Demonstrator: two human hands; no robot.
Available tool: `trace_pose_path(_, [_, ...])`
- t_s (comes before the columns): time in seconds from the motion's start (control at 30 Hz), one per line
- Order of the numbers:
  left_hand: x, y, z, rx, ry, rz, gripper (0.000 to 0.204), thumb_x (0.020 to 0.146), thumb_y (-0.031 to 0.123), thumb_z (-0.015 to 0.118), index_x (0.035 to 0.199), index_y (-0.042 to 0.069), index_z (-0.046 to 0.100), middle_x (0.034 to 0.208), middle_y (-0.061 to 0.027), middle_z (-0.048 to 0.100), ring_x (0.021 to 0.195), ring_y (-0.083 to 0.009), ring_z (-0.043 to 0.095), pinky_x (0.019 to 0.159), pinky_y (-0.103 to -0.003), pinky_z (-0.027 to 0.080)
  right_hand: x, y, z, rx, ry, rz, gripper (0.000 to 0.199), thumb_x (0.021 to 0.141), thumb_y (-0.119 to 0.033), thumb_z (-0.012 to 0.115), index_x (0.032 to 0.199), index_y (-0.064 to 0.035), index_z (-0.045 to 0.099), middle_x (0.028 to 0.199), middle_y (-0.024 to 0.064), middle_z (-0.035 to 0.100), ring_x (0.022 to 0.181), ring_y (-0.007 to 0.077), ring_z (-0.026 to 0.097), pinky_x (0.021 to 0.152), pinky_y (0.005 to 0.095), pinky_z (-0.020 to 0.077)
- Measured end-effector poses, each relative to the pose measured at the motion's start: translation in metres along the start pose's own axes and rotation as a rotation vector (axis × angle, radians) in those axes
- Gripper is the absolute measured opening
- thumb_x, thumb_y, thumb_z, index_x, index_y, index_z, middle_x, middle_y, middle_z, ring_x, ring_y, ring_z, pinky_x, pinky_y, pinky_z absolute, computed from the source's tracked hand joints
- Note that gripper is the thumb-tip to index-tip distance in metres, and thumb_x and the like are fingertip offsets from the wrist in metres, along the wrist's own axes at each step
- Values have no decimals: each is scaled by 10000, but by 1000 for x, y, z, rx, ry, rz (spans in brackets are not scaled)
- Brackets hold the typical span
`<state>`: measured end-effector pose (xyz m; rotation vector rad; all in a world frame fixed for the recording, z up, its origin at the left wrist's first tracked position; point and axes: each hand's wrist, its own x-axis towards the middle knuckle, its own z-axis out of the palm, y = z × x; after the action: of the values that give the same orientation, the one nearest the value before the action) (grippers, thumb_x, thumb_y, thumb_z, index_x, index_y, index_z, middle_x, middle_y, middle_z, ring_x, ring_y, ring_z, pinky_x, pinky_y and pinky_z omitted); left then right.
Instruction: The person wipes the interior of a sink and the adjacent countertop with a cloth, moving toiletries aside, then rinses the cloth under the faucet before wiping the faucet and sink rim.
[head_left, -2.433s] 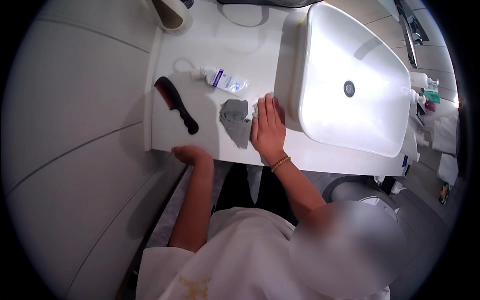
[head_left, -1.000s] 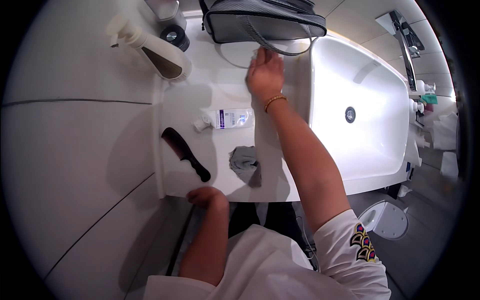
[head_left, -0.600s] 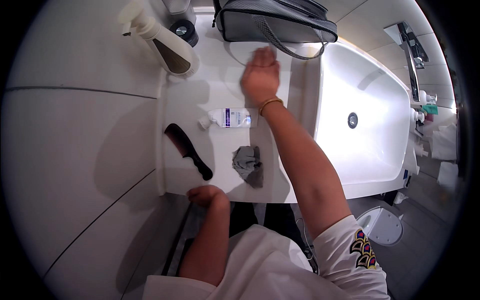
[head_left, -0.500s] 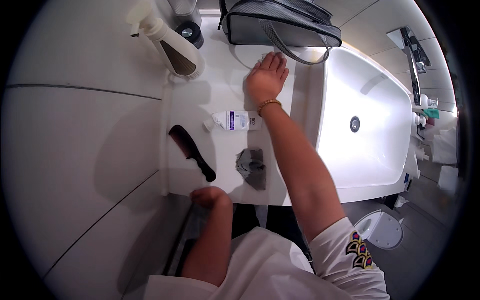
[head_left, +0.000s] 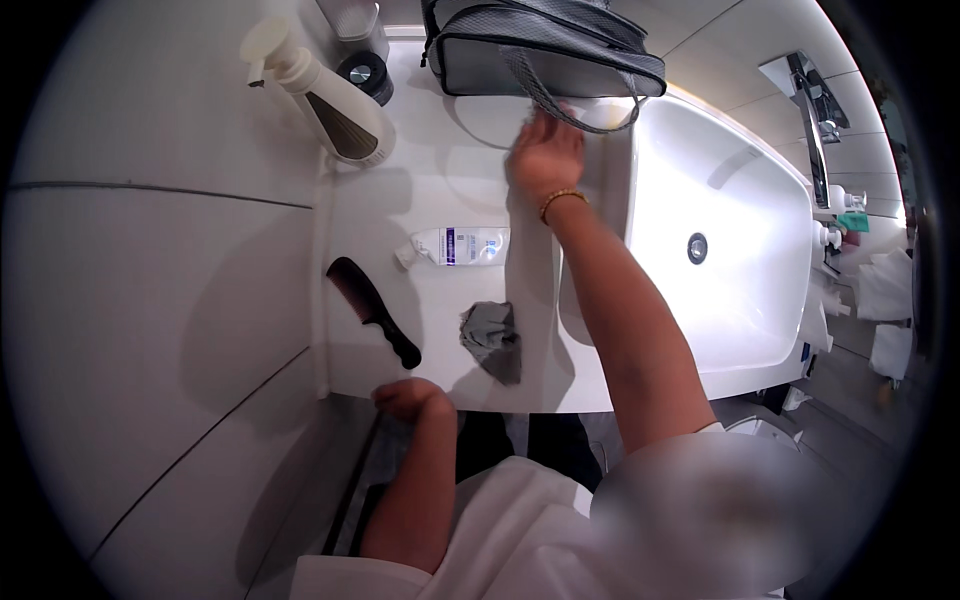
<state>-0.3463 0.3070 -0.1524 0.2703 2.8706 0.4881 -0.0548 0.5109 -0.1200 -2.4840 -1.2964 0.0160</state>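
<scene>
Now right hand [head_left: 545,155] reaches farther — touching bag strap [head_left: 560,100].

A black comb [head_left: 372,310], white tube [head_left: 455,246] and spray bottle [head_left: 325,95] lie on the counter [head_left: 440,190].

White vanity counter [head_left: 440,150], joined to a white basin [head_left: 720,250] on the right. Taken from the small white tube [head_left: 455,246] lying mid-counter: black comb [head_left: 372,310] just below left, crumpled grey cloth [head_left: 490,335] below right. Far above, at the back edge: white spray bottle [head_left: 325,95] on the left, dark round jar [head_left: 365,75] beside it, grey toiletry bag [head_left: 540,50] to the right. Left hand [head_left: 410,398] resting at the front edge below the comb.
</scene>
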Motion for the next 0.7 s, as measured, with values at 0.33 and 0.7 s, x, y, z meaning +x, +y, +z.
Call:
trace_pose_path(0.33, [-2,4,-3,337,-30,220,383,1025,230,263,1193,-64,442,1122,-320,584,999,-492,600,869,-486,555,-53,10,-16,31,-12,257,516,958,-217,452,1442,-63,365,1523,185,310,1414,400,236,1157,484,204])
trace_pose_path(0.7, [-8,29,-26,-148,-158,-184,512,1022,383,191,1230,-8,447,1164,-334,591,1021,-509,594,922,-574,502,-234,35,-81,103,-215,-171,582,868,-47,529,1429,-13,377,1512,194,330,1398,394,290,1157,499,215])
